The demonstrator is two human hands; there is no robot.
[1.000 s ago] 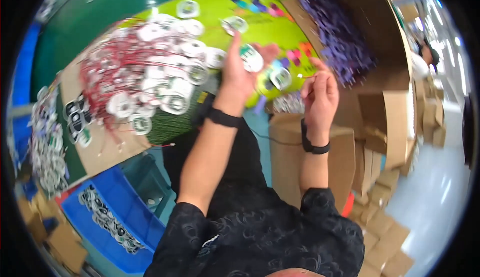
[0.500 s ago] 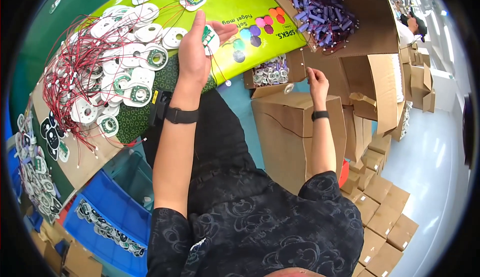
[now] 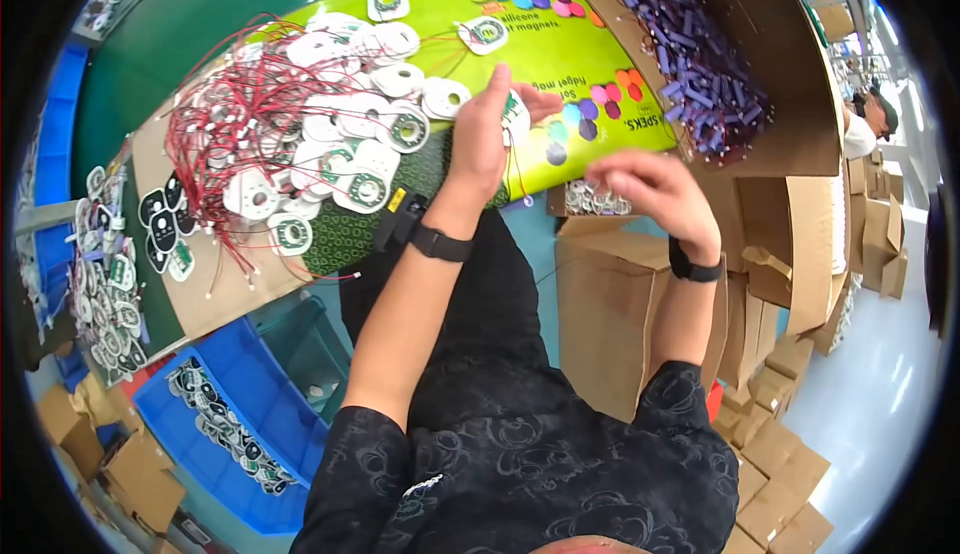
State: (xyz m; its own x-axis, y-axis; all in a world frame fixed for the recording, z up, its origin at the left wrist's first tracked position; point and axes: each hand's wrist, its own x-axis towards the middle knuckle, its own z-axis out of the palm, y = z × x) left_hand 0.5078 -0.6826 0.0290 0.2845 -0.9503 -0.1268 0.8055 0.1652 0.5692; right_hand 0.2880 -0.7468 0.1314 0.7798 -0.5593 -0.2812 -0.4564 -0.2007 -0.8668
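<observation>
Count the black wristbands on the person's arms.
2: one black wristband on the left wrist, below the left hand; the other on the right wrist, below the right hand.

Left hand [image 3: 487,129] stretched forward, fingers curled, wrist banded in black. Right hand [image 3: 650,189] raised nearer, palm down, fingers loosely bent, wrist banded likewise.

Bright, even overhead light, barely any shadows. The floor [image 3: 880,374] gleams pale at right. The right hand [image 3: 650,189] is motion-blurred; straight edges bow toward the black fisheye rim.
</observation>
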